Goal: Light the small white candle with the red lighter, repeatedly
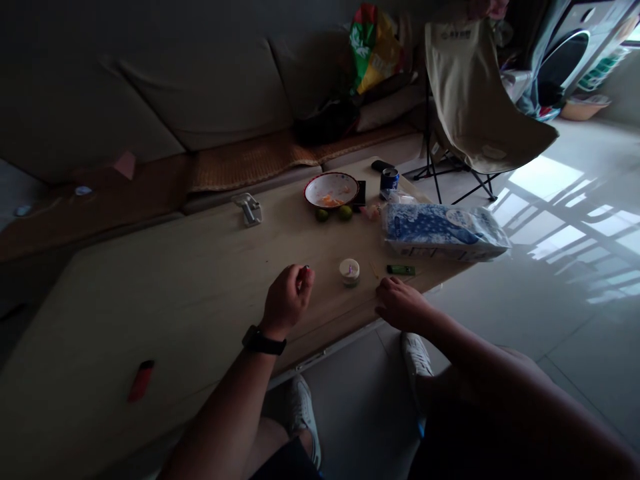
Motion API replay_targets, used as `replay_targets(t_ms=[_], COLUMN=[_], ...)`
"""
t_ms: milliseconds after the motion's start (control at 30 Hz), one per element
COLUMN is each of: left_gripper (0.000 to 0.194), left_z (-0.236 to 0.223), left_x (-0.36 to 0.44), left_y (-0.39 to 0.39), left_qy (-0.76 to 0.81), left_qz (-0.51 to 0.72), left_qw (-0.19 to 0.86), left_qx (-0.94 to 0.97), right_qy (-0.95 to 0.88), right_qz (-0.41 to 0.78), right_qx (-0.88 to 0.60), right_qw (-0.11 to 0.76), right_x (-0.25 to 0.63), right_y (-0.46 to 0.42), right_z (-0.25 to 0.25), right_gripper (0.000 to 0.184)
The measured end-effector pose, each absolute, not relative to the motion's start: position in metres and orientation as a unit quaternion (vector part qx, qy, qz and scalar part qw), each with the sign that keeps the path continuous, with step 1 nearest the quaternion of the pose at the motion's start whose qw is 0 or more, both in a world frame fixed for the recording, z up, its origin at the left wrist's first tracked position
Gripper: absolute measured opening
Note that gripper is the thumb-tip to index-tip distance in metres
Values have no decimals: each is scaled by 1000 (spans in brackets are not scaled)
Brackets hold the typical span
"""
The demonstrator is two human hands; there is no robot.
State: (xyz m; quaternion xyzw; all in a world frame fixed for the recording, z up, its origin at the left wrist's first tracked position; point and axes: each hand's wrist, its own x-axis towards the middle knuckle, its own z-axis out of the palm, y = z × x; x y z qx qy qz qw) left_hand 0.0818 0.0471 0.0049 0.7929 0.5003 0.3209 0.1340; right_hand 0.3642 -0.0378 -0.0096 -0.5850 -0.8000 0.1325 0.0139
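Note:
My left hand (287, 300), with a black watch on its wrist, is closed above the table. A small red lighter (304, 269) with a metal tip pokes out between thumb and forefinger; the rest is hidden. To its right stands a small round jar (350, 273) with a whitish top and something purple on it. My right hand (400, 303) rests over the table's near edge, its fingers bent and the thumb apart, with nothing visible in it. Just beyond its fingers lie a small flat green object (401, 270) and a thin yellowish stick (374, 269).
Farther back are a red-rimmed bowl (320, 199) with orange scraps, two green fruits (345, 213), a blue can (389, 179) and a blue-white plastic package (445, 227). A white holder (249, 209) and a red-and-black object (141, 381) lie leftward. A sofa and folding chair (470, 100) stand beyond.

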Motion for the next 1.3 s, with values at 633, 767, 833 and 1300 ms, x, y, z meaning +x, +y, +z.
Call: replay_targets(t_ms=[633, 767, 833, 1300], left_gripper=[16, 12, 12, 19], left_z=[8, 7, 6, 8], left_x=[133, 137, 138, 146], left_y=[50, 52, 52, 51], left_qy=[438, 434, 434, 437], left_qz=[264, 251, 245, 229], left_qw=[7, -8, -13, -9], left_qx=[859, 865, 867, 870], right_qy=[-803, -800, -798, -798], right_qz=[130, 132, 132, 122], right_qx=[-582, -585, -588, -590], right_qw=[13, 9, 6, 8], right_x=[367, 367, 366, 365], right_y=[-38, -38, -38, -39], right_z=[-13, -12, -12, -11], right_gripper=[21, 22, 22, 22])
